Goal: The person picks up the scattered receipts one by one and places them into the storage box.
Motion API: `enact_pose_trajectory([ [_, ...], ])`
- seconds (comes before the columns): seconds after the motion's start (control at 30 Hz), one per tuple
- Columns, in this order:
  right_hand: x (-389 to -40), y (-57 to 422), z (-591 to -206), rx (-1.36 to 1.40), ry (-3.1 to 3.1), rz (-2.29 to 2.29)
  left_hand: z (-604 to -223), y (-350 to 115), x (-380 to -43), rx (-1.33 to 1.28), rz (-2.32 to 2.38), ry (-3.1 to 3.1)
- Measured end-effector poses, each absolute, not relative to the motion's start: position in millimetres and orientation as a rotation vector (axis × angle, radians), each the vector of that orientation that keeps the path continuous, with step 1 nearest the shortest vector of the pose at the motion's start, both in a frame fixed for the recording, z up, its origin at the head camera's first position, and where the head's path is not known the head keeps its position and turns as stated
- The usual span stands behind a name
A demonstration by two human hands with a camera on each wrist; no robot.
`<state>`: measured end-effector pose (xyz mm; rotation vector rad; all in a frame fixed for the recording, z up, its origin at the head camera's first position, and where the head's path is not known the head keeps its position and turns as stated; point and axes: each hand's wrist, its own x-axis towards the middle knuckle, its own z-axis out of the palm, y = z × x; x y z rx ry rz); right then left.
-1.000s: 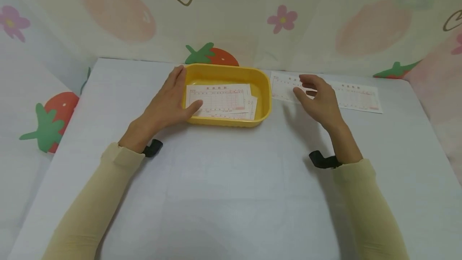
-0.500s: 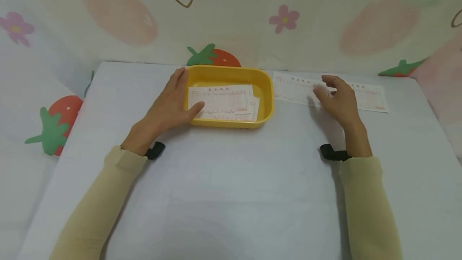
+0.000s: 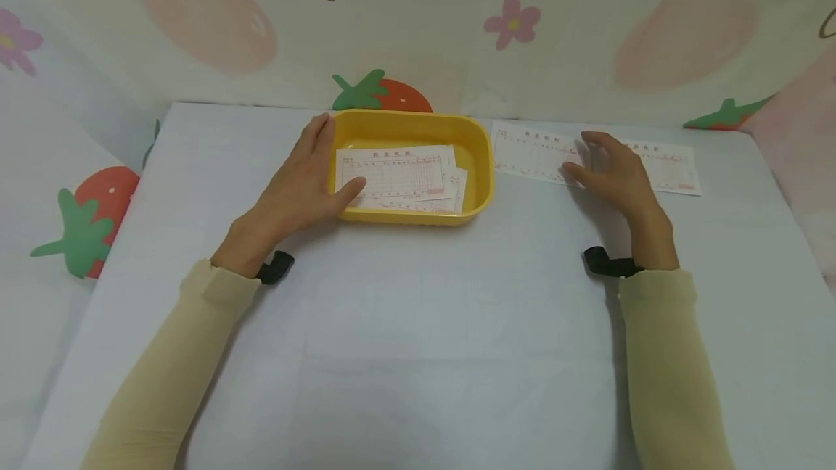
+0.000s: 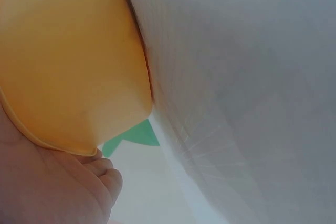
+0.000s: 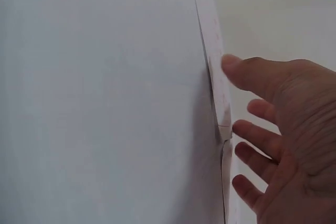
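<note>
In the head view, my left hand (image 3: pixel 297 174) holds the left end of a yellow plastic tray (image 3: pixel 482 172). Its thumb reaches over the rim beside several printed paper slips (image 3: pixel 395 171) lying in the tray. In the left wrist view, the fingers (image 4: pixel 111 179) lie along the outside of the tray wall (image 4: pixel 79 61). My right hand (image 3: pixel 617 174) is above two more printed slips, a left one (image 3: pixel 532 151) and a right one (image 3: pixel 675 169), placed end to end. In the right wrist view, its fingers are spread near the slips' joint (image 5: pixel 224 136); contact is unclear.
The table has a white cover (image 3: pixel 431 325). Behind it stands a cloth backdrop (image 3: pixel 562 42) printed with strawberries, flowers and hearts. A black strap piece sits on each wrist, the left one (image 3: pixel 276 267) and the right one (image 3: pixel 609 262).
My right hand has moved rightward from the left slip to the place where the two slips meet, and its fingers have lowered slightly. My left hand has stayed on the tray.
</note>
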<state>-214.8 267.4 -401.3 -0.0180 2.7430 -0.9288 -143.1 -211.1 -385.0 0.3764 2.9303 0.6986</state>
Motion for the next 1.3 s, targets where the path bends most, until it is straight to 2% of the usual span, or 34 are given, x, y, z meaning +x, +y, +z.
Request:
enact_pose_trajectory([
  [0.37, -216, 270, -405, -0.111, 2.752, -0.893, -385, -210, -144, 0.374, 0.696, 2.931],
  [1.3, -214, 260, -407, -0.053, 2.822, -0.933, -386, -211, -143, 0.377, 0.705, 2.93],
])
